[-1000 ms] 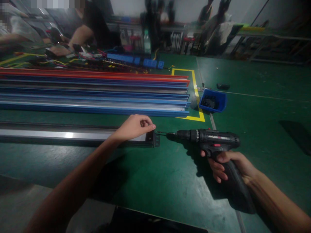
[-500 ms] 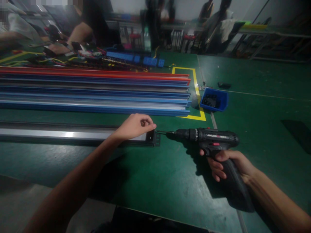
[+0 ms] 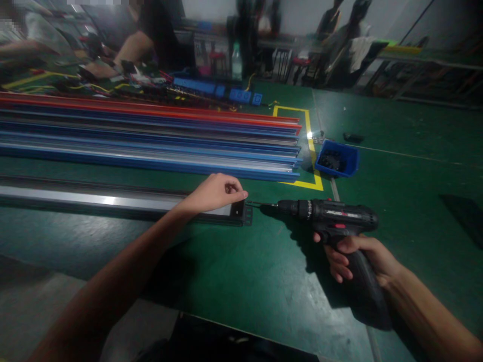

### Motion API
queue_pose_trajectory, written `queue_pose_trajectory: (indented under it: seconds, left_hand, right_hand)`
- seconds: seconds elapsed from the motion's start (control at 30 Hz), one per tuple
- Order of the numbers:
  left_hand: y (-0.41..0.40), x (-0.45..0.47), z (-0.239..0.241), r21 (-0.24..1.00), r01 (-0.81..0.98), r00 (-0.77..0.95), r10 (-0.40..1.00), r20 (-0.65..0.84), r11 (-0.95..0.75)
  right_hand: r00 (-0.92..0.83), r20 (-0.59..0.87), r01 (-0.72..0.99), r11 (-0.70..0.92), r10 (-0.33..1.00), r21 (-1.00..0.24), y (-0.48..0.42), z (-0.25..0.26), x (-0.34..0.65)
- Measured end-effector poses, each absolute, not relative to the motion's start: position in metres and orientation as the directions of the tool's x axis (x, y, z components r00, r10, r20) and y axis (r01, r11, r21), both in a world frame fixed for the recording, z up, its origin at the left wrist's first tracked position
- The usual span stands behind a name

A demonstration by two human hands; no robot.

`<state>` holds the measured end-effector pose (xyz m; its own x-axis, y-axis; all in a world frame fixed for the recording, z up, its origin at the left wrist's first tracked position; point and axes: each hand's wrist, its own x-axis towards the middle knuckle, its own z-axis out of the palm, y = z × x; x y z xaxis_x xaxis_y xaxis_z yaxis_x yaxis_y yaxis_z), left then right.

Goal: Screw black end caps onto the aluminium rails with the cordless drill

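Note:
My left hand [image 3: 215, 192] rests on the right end of a long black and silver rail [image 3: 94, 200], fingers curled in a pinch at the rail's black end bracket [image 3: 246, 212]; what they pinch is too small to see. My right hand [image 3: 358, 256] grips the handle of a black cordless drill [image 3: 332, 217] lying level over the green table [image 3: 245, 281]. The drill's bit [image 3: 256, 204] points left and touches the end bracket.
A stack of long blue, silver and red rails [image 3: 151, 141] lies behind the black rail. A blue bin [image 3: 337, 159] with dark parts sits by a yellow taped outline [image 3: 309, 146]. Other people work at the far left and back, among wires and blue parts.
The drill's bit has closed the small gap to the rail's end bracket. My left hand keeps its pinch there. The view has shifted slightly.

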<state>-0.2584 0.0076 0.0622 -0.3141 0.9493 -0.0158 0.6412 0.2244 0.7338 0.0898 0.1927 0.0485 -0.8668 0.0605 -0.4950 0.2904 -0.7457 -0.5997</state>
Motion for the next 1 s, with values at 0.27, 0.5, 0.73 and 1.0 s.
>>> queue_pose_trajectory:
  seconds: [0.27, 0.5, 0.73, 1.0]
  left_hand:
    - [0.009, -0.261, 0.061, 0.734, 0.651, -0.282, 0.959, -0.005, 0.195]
    - [0.012, -0.265, 0.062, 0.716, 0.673, -0.240, 0.970, -0.028, 0.187]
    - [0.012, -0.264, 0.065, 0.709, 0.681, -0.219, 0.975, -0.041, 0.183]
    - [0.010, -0.264, 0.064, 0.695, 0.697, -0.222, 0.975, -0.026, 0.178]
  right_hand:
    - [-0.869, -0.491, 0.319, -0.693, 0.058, -0.647, 0.200, 0.054, 0.085]
    - [-0.876, -0.479, 0.330, -0.665, 0.048, -0.670, 0.210, 0.055, 0.079]
    - [-0.874, -0.486, 0.364, -0.666, -0.003, -0.651, 0.228, 0.052, 0.074]
    - [-0.932, -0.294, 0.357, -0.684, -0.213, -0.636, 0.262, 0.024, 0.071]
